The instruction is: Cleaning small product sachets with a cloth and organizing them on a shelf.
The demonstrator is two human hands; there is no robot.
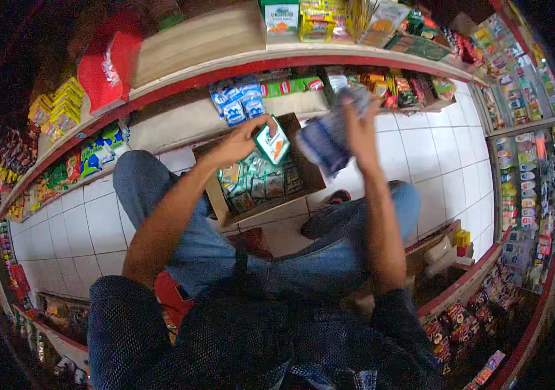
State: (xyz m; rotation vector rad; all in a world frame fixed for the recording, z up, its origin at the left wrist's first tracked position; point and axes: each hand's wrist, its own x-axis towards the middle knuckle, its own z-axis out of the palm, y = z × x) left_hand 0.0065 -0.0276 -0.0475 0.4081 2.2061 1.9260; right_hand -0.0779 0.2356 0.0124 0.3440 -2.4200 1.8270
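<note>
My left hand (246,139) grips a small white packet with a green border (273,142), above a cardboard box (312,174) on the floor between my feet. Several green-and-white sachets (253,184) lie loose inside the box. In my right hand (361,131) is a dark blue-grey cloth (325,141), blurred and hanging to the right of the box. Its folds hide part of the fingers.
A red-edged shelf unit (306,62) curves across in front, with blue-and-white sachets (238,100) and green packets (292,87) on its lower level. White floor tiles (433,156) stretch to the right, towards a glass display case (521,126). A red stand (107,73) is at upper left.
</note>
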